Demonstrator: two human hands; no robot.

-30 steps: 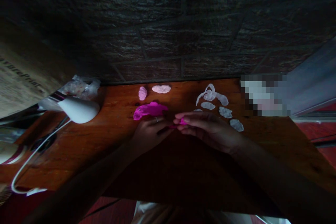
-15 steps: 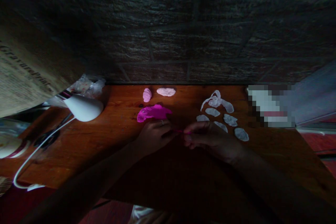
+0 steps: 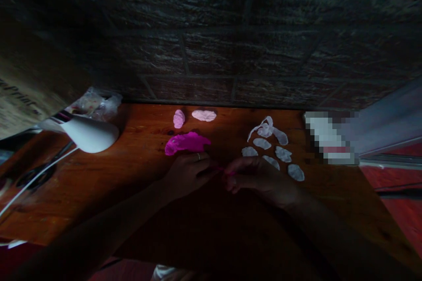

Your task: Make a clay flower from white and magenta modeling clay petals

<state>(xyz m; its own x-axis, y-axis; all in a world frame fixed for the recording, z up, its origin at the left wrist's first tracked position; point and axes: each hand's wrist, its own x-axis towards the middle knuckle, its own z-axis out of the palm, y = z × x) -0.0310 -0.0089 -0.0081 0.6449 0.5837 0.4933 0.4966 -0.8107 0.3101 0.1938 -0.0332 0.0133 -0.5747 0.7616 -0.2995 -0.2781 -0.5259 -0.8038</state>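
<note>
Between my two hands, above the wooden table (image 3: 145, 162), is a small strip of magenta clay (image 3: 219, 168). My left hand (image 3: 187, 174), with a ring on one finger, pinches its left end. Fingers and thumb of my right hand (image 3: 260, 180) are closed on its other end. A flattened magenta clay sheet (image 3: 187, 143) lies just beyond my left hand. Behind it are a pale pink clay lump (image 3: 179, 119) and a flat, lighter pink clay piece (image 3: 204, 115). Several thin whitish petal-like pieces (image 3: 283, 154) lie beyond my right hand, with a curled whitish strip (image 3: 279, 135) behind them.
At the left stands a white cone-shaped thing (image 3: 94, 134) with a white cable (image 3: 39, 180). Near it are crumpled clear plastic (image 3: 99, 104), a dark tool like scissors (image 3: 38, 177) and a printed brown paper (image 3: 23, 92). A blurred-out rectangular thing (image 3: 329, 136) lies at the right; a stone-patterned wall (image 3: 211, 57) rises behind.
The magenta piece, a lump in my right fingers a second ago, now shows as a thin strip between both hands. The whole view has shifted slightly; the table's pieces have not moved.
</note>
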